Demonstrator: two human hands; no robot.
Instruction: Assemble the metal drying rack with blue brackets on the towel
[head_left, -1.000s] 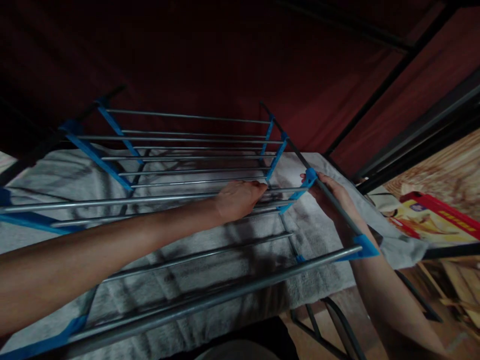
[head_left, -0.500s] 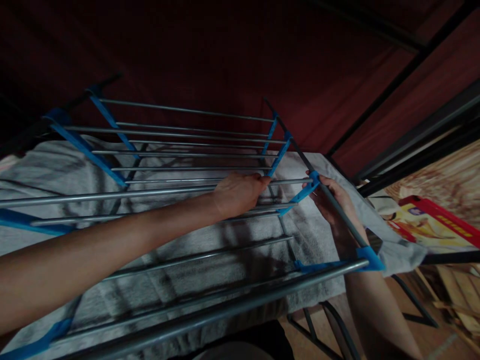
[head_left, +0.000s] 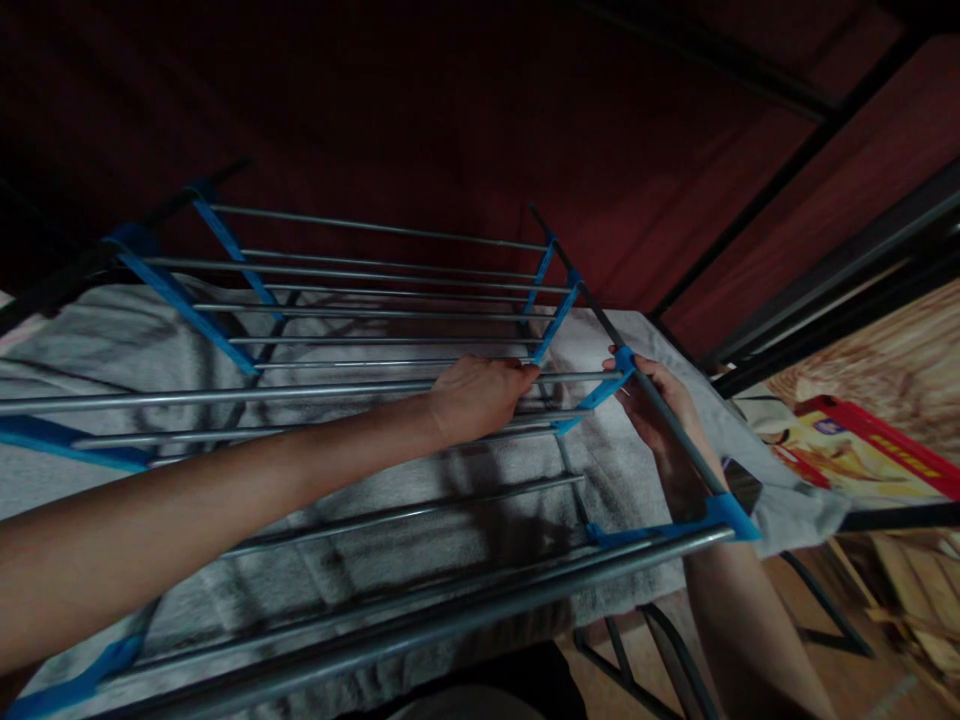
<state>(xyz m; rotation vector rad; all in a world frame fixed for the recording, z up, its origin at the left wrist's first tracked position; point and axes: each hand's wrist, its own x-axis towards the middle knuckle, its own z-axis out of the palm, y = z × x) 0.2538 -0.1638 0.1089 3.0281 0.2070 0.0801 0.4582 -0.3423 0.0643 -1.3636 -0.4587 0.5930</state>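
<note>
A rack of grey metal tubes with blue plastic brackets [head_left: 180, 305] lies across a grey cloth. My left hand [head_left: 484, 397] is closed around one of its long metal tubes [head_left: 330, 390], near the tube's right end. At that end, the tube meets a blue bracket [head_left: 604, 390] on a dark side pole [head_left: 679, 430]. My right hand [head_left: 664, 400] reaches from under the side pole, its fingers closed around the joint of pole and bracket. Part of the right palm is hidden behind the pole.
The grey cloth [head_left: 630, 470] covers the surface beneath the rack. A dark red fabric wall [head_left: 420, 120] rises behind it. On the right are a red and yellow box [head_left: 862, 450] and dark metal bars [head_left: 847, 275]. Black metal legs [head_left: 679, 650] stand below.
The rack's far left end has shifted slightly right and down in view. Both hands keep their places on the tube and the bracket joint, with only a slight shift.
</note>
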